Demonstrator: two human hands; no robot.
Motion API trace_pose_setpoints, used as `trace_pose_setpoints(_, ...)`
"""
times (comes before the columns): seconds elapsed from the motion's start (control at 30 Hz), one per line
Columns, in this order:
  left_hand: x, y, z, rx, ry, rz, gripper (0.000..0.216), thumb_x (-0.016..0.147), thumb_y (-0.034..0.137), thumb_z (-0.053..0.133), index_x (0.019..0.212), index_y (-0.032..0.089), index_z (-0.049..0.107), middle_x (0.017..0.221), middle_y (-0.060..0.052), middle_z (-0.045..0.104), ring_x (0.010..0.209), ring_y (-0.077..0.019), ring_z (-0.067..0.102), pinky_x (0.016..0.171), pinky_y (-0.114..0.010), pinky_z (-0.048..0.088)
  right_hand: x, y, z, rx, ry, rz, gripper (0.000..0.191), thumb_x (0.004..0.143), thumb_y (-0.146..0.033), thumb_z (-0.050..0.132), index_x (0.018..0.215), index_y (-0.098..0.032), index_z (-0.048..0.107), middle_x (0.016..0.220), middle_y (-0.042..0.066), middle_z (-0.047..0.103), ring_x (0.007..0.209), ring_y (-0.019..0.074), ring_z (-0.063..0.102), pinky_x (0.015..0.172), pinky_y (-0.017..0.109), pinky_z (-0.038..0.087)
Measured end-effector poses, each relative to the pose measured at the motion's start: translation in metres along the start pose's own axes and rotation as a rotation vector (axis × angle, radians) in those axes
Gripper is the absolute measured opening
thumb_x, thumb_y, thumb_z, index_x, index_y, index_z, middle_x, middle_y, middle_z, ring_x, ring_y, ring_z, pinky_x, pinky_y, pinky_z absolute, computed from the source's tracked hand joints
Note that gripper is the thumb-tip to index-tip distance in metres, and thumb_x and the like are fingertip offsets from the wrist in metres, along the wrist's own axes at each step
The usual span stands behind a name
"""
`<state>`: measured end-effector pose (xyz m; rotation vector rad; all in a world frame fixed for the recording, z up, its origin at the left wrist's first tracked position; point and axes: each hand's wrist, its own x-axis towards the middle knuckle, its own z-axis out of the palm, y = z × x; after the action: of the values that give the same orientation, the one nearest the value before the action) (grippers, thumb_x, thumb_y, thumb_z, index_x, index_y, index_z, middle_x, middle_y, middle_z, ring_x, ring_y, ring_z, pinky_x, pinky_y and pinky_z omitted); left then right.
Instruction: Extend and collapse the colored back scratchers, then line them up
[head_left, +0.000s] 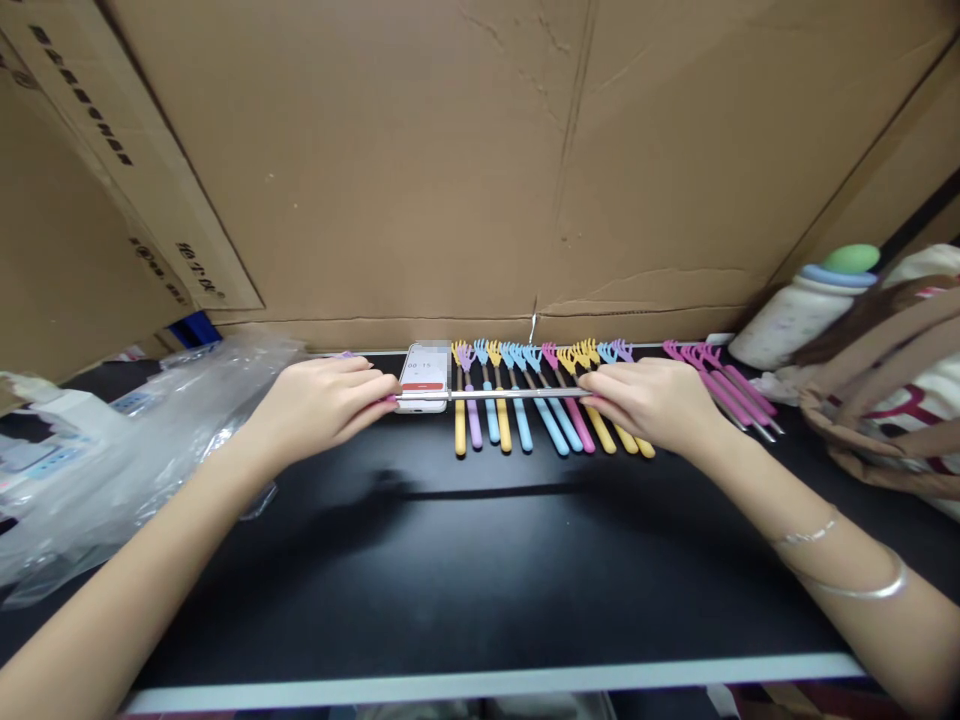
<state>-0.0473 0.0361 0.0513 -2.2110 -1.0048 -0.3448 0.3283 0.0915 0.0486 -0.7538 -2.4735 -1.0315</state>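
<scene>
Both my hands hold one telescopic back scratcher (495,394) level above the black table, its thin metal rod drawn out between them. My left hand (330,405) is closed round the left end; a bit of purple shows above its knuckles. My right hand (645,400) is closed on the other end, which its fingers hide. Behind the rod lies a row of back scratchers with claw heads pointing away and yellow, purple, blue and pink handles (555,425). A phone (424,375) showing a timer lies just right of my left hand, partly crossed by the rod.
Clear plastic bags (187,430) spread over the left side. Several pink back scratchers (731,390) lie to the right, near a white bottle (799,315) with a green lid and a brown-and-white bag (892,400). Cardboard (450,170) walls the back. The table's pale front edge (495,683) runs below.
</scene>
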Motion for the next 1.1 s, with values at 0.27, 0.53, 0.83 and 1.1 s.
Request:
trace_pose_setpoints(0.27,-0.009,-0.020,-0.005,0.169,0.005,-0.026,0.028,0.095,0.033,0.041,0.085,0.024,0.066,0.068,-0.001,0.065,0.069,-0.0175,0.060,0.052,-0.027,0.035,-0.015,0.030,-0.002,-0.145,-0.088,0.063,0.040,0.098,-0.041,0.033,0.081,-0.020,0.062,0.069,0.001,0.064,0.061,0.0125,0.053,0.056,0.027,0.027)
trace_pose_setpoints(0.53,-0.008,-0.010,-0.011,0.136,0.068,0.066,0.023,0.093,0.032,0.048,0.078,0.022,0.062,0.077,-0.003,0.069,0.074,-0.0171,0.062,0.059,-0.027,0.040,-0.030,0.031,-0.005,-0.123,-0.011,-0.027,0.032,0.096,-0.035,0.040,0.078,-0.020,0.061,0.066,0.001,0.061,0.062,0.0125,0.052,0.056,0.027,0.027)
trace_pose_setpoints(0.83,-0.022,-0.015,-0.006,0.184,0.046,0.069,0.024,0.094,0.033,0.047,0.076,0.022,0.060,0.074,0.000,0.068,0.070,-0.0145,0.061,0.057,-0.026,0.037,-0.059,0.045,0.000,-0.236,-0.075,-0.002,0.033,0.095,-0.039,0.043,0.078,-0.020,0.064,0.067,0.001,0.064,0.063,0.0118,0.053,0.058,0.027,0.030)
trace_pose_setpoints(1.1,-0.039,-0.020,-0.005,0.261,-0.060,0.039,0.025,0.096,0.035,0.044,0.080,0.023,0.060,0.074,0.003,0.067,0.072,-0.0136,0.058,0.058,-0.025,0.036,-0.083,0.063,0.009,-0.198,-0.166,0.063,0.034,0.092,-0.045,0.045,0.080,-0.022,0.066,0.070,0.004,0.065,0.065,0.0128,0.054,0.057,0.027,0.030)
